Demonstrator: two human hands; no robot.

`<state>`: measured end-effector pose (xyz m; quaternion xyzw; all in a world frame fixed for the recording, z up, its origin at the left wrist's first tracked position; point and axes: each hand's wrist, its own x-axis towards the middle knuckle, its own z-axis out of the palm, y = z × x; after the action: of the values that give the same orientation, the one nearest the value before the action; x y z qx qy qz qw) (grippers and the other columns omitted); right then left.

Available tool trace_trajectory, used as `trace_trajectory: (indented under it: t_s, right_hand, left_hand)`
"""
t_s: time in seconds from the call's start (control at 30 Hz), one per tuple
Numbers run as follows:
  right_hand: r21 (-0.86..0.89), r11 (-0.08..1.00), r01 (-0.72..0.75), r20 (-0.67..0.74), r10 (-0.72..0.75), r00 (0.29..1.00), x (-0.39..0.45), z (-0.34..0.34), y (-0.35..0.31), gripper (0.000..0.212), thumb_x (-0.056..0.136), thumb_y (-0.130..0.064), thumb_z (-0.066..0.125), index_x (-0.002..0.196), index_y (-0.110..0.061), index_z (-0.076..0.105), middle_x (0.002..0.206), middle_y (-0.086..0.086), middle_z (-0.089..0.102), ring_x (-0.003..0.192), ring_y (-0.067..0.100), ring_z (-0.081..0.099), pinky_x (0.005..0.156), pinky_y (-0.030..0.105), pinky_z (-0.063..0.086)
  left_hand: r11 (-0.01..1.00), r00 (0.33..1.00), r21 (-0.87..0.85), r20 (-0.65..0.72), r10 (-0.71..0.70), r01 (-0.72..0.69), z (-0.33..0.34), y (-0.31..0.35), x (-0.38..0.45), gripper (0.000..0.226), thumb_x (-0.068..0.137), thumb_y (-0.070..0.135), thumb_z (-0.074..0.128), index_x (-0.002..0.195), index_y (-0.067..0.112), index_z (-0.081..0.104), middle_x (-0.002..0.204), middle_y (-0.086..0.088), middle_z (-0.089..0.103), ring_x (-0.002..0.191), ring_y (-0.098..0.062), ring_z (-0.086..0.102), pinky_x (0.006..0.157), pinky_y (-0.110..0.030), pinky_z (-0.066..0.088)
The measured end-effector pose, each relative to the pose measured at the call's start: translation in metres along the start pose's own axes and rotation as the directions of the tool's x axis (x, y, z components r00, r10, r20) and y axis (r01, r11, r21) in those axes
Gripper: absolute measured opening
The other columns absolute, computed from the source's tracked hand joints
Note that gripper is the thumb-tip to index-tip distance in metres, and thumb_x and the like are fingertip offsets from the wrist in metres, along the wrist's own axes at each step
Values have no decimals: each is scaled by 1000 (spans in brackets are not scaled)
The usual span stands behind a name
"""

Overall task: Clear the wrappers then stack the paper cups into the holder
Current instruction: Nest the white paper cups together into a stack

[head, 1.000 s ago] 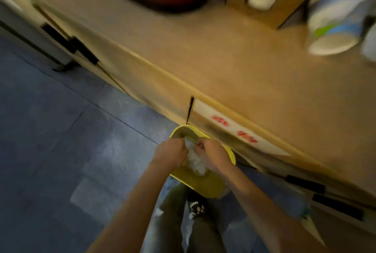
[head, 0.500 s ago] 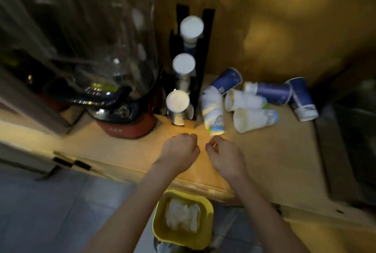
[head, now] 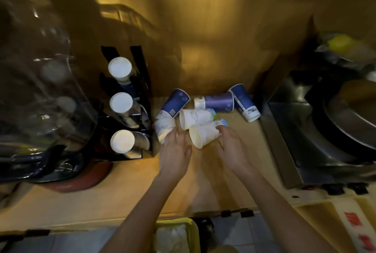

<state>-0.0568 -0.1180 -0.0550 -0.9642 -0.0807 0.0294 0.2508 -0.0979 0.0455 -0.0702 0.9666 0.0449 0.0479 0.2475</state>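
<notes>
Several paper cups lie on their sides on the wooden counter [head: 126,191]: a white cup [head: 204,133] nearest me, another white cup [head: 196,118] behind it, a blue cup [head: 176,103], and two more blue cups [head: 218,102] at the back. My left hand [head: 176,151] is open, fingers touching a white cup [head: 162,128] on the left. My right hand [head: 231,147] is open, fingertips on the nearest white cup. A black cup holder [head: 140,81] with three stacks of cups stands at the left. White wrappers [head: 173,238] lie in a yellow bin [head: 192,226] below the counter.
A clear water dispenser [head: 40,100] on a red base stands at far left. A steel appliance [head: 317,130] fills the right side. A wooden wall rises behind the cups. Grey floor tiles show below the counter edge.
My hands left the yellow bin, rose over the counter and opened as they reached forward onto the lying cups. My view swung from the floor up to the counter.
</notes>
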Motion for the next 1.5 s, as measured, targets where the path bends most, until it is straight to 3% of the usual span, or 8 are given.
trace_trajectory:
  t_s: [0.17, 0.37, 0.63, 0.77, 0.9, 1.1, 1.33, 1.5]
  right_hand:
    - [-78, 990, 118, 160, -104, 982, 31, 20, 36, 65, 83, -2, 52, 141, -14, 26, 149, 8, 34, 137, 23, 29, 112, 34, 25]
    - [-257, 905, 339, 346, -242, 907, 75, 53, 53, 81, 84, 2, 50, 146, -20, 3, 159, 3, 5, 146, 20, 2, 119, 38, 3]
    - [-175, 915, 364, 415, -267, 870, 98, 73, 66, 95, 62, -25, 77, 141, -17, 23, 148, 6, 30, 140, 23, 21, 118, 42, 7]
    - [-163, 929, 334, 354, -261, 898, 90, 79, 73, 92, 58, -24, 77, 137, -16, 30, 142, 8, 37, 135, 25, 29, 116, 40, 5]
    - [-26, 959, 283, 281, -265, 922, 79, 77, 78, 84, 51, -30, 72, 129, -16, 42, 130, 8, 48, 125, 30, 40, 109, 38, 7]
    - [418, 907, -54, 181, -25, 983, 74, 37, 69, 92, 50, -18, 87, 129, -21, 40, 118, -1, 53, 110, 18, 49, 94, 33, 41]
    - [678, 700, -223, 199, 117, 973, 39, 41, 68, 82, 53, -5, 87, 119, -24, 41, 111, -1, 55, 103, 17, 53, 73, 14, 39]
    - [727, 655, -206, 142, 151, 978, 28, 49, 68, 79, 54, 1, 84, 112, -28, 39, 108, -4, 53, 95, 12, 52, 68, -2, 40]
  left_hand:
    - [994, 993, 29, 46, -108, 107, 33, -15, 14, 55, 91, 34, 46, 141, 18, 27, 157, -12, 8, 144, -30, 9, 116, -42, 17]
    - [870, 890, -211, 0, -456, 446, 57, -12, 34, 50, 82, 16, 61, 128, 7, 43, 148, -27, 21, 131, -44, 26, 107, -50, 29]
    - [717, 734, -250, -35, -678, 650, 74, -18, 48, 44, 74, 7, 66, 109, -9, 45, 137, -29, 32, 116, -48, 39, 98, -50, 36]
    - [687, 710, -302, -48, -703, 661, 74, -20, 49, 47, 71, 4, 67, 108, -6, 41, 124, -28, 41, 103, -49, 49, 87, -51, 43]
    - [697, 725, -283, -9, -688, 658, 73, -21, 47, 74, 73, 8, 67, 132, -2, 24, 131, -29, 42, 114, -48, 46, 93, -52, 43]
    - [709, 732, -197, 77, -677, 677, 66, -19, 47, 93, 73, 13, 69, 141, 1, 8, 133, -27, 44, 120, -44, 45, 97, -47, 42]
    - [694, 734, -261, 102, -671, 671, 56, -19, 38, 74, 59, 7, 78, 122, -2, 39, 117, -26, 56, 106, -40, 54, 84, -44, 52]
    - [697, 818, -536, -20, -575, 477, 36, 1, 35, 93, 46, 25, 83, 127, 18, 38, 122, -12, 55, 110, -28, 55, 89, -50, 52]
